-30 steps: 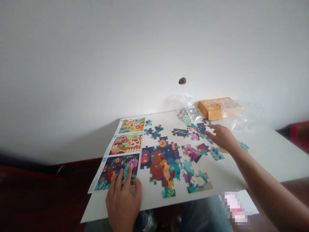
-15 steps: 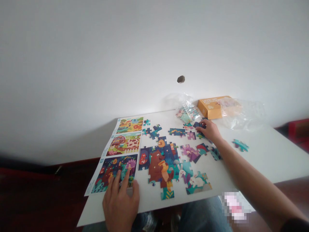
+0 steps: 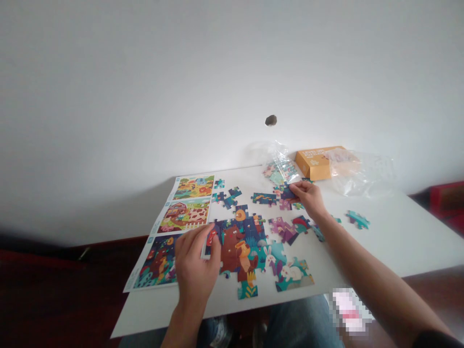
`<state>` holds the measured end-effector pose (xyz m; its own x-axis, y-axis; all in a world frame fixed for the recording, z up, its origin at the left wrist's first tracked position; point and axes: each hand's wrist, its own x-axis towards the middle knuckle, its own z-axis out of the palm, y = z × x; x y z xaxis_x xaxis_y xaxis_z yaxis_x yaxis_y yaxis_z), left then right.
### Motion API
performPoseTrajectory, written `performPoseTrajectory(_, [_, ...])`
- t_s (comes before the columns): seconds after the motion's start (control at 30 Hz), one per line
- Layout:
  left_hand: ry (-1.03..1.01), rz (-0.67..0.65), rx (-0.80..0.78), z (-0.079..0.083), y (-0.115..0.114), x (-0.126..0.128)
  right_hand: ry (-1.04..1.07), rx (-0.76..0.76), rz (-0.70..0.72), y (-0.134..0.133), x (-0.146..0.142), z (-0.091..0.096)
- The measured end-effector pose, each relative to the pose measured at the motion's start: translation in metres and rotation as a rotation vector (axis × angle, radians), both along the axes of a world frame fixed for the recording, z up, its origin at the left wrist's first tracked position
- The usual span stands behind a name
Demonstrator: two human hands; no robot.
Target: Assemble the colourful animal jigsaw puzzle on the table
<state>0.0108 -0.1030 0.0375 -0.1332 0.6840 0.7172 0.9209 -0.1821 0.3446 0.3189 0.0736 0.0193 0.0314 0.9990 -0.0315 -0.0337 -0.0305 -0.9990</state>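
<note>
A partly joined animal puzzle [image 3: 250, 249] with a brown bear and white rabbits lies on the white table [image 3: 398, 237]. My left hand [image 3: 197, 266] hovers over the puzzle's left edge and the picture sheet [image 3: 174, 227], fingers curled loosely, thumb toward the bear. My right hand [image 3: 308, 197] is stretched to the far side, fingers pinched on a dark blue puzzle piece [image 3: 287, 193] among several loose pieces [image 3: 266, 198]. A purple and teal cluster [image 3: 290, 227] lies just below that wrist.
An orange box [image 3: 319, 162] and two clear plastic bags, one holding pieces [image 3: 281, 169], the other crumpled [image 3: 366, 171], sit at the back by the white wall. A lone teal piece [image 3: 357, 220] lies to the right. My jeans show below the table's near edge.
My left hand lifted off the picture sheet and moved right toward the bear. My right hand reached farther back and left, then closed on a dark blue piece.
</note>
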Motion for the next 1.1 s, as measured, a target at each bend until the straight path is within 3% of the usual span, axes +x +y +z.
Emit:
performPoseTrajectory(0.1, [0.028, -0.193, -0.013, 0.007, 0.057, 0.011, 0.021, -0.019, 0.081, -0.007, -0.012, 0.001])
performPoseTrajectory(0.17, [0.051, -0.265, -0.014, -0.001, 0.085, 0.015, 0.022, -0.016, 0.092, -0.009, -0.015, 0.001])
performPoseTrajectory(0.23, [0.024, -0.290, 0.014, -0.012, 0.099, 0.015, 0.027, -0.008, 0.091, -0.009, -0.014, 0.001])
performPoseTrajectory(0.37, [-0.113, -0.228, 0.032, -0.026, 0.091, 0.008, -0.026, 0.042, 0.096, -0.007, -0.010, -0.001])
performPoseTrajectory(0.5, [-0.159, -0.235, -0.001, -0.026, 0.080, 0.002, -0.040, 0.083, 0.052, -0.006, -0.006, -0.002])
performPoseTrajectory(0.83, [-0.212, -0.238, 0.030, -0.027, 0.082, 0.004, 0.078, 0.006, -0.008, -0.006, -0.006, 0.001])
performPoseTrajectory(0.97, [-0.216, -0.236, 0.034, -0.027, 0.082, 0.003, -0.063, 0.066, -0.031, -0.003, -0.002, -0.005])
performPoseTrajectory(1.1, [-0.222, -0.243, 0.032, -0.028, 0.082, 0.003, -0.279, 0.195, -0.198, 0.005, 0.011, -0.012])
